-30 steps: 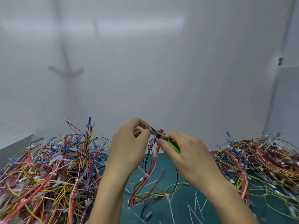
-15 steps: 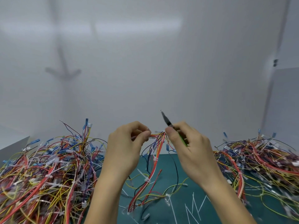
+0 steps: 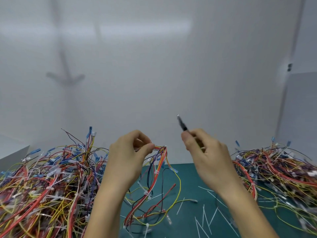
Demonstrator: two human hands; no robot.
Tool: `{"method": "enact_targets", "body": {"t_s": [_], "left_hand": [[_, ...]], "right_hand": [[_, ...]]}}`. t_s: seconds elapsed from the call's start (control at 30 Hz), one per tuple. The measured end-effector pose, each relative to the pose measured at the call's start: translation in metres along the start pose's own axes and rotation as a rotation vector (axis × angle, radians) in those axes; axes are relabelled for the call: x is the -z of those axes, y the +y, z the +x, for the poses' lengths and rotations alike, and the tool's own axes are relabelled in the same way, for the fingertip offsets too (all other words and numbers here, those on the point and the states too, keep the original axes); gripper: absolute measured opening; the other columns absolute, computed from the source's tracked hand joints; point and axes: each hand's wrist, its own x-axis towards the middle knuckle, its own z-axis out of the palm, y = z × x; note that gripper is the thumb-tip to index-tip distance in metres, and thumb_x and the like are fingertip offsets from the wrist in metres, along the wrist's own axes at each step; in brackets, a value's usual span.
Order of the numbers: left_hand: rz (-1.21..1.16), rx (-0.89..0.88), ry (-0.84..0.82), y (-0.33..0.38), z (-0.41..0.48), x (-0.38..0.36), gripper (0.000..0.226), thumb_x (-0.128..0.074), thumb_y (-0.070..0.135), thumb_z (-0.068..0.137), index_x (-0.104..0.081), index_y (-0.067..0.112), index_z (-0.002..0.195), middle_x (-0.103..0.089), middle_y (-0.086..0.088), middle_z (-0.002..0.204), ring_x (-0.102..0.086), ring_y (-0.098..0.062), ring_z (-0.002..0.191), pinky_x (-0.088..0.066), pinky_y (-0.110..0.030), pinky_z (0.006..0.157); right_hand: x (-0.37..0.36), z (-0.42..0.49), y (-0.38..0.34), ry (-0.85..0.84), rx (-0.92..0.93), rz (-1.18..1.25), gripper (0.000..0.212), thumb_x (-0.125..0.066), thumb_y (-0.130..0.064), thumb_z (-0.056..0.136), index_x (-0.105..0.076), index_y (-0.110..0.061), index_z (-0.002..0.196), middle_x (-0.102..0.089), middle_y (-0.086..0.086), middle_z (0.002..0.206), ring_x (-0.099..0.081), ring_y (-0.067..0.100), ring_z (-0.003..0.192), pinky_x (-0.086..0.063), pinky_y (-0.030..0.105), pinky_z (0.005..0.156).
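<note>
Head view: pinches wire bundle point(image 3: 160, 166) above table point(image 3: 188, 176) in left hand point(image 3: 127, 157) for access; grips cutter point(image 3: 182, 124) in right hand point(image 3: 205, 155), tip pointed clear.

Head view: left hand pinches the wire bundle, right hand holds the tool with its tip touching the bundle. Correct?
Not quite. In the head view the left hand does pinch the wire bundle, and the right hand does hold the tool. But the tool's tip is not touching the bundle: it points up toward the wall, apart from the wires.
</note>
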Motion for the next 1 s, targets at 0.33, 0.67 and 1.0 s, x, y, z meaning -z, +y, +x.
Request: {"method": "enact_targets", "body": {"t_s": [0.33, 0.67, 1.0], "left_hand": [[-0.105, 0.081, -0.101, 0.0011, 0.0013, 0.006, 0.009, -0.072, 0.018, 0.086, -0.071, 0.027, 0.084, -0.074, 0.015, 0.075, -0.067, 0.003, 0.076, -0.049, -0.019, 0.073], [-0.127, 0.097, -0.096, 0.0021, 0.0007, 0.0087, 0.009, -0.076, 0.019, 0.083, -0.074, 0.028, 0.081, -0.072, 0.018, 0.073, -0.064, 0.005, 0.07, -0.048, -0.02, 0.07], [-0.084, 0.083, -0.096, 0.0045, -0.0003, 0.0092, 0.01, -0.076, 0.019, 0.082, -0.076, 0.028, 0.08, -0.073, 0.015, 0.072, -0.066, 0.002, 0.071, -0.053, -0.022, 0.071]], "right_hand": [[-0.01, -0.004, 0.0061, -0.271, 0.12, -0.327, 0.051, -0.029, -0.074, 0.087, -0.054, -0.031, 0.09, -0.054, -0.006, 0.08, -0.048, 0.011, 0.083, -0.036, 0.027, 0.065], [-0.0035, -0.0038, -0.0001, -0.292, 0.11, -0.468, 0.057, -0.022, -0.08, 0.082, -0.054, -0.035, 0.096, -0.051, -0.009, 0.082, -0.043, 0.011, 0.087, -0.039, 0.029, 0.067], [-0.0029, -0.0034, -0.0023, -0.297, 0.113, -0.518, 0.054, -0.025, -0.076, 0.083, -0.055, -0.035, 0.098, -0.051, -0.008, 0.083, -0.043, 0.012, 0.089, -0.038, 0.031, 0.068]]}}
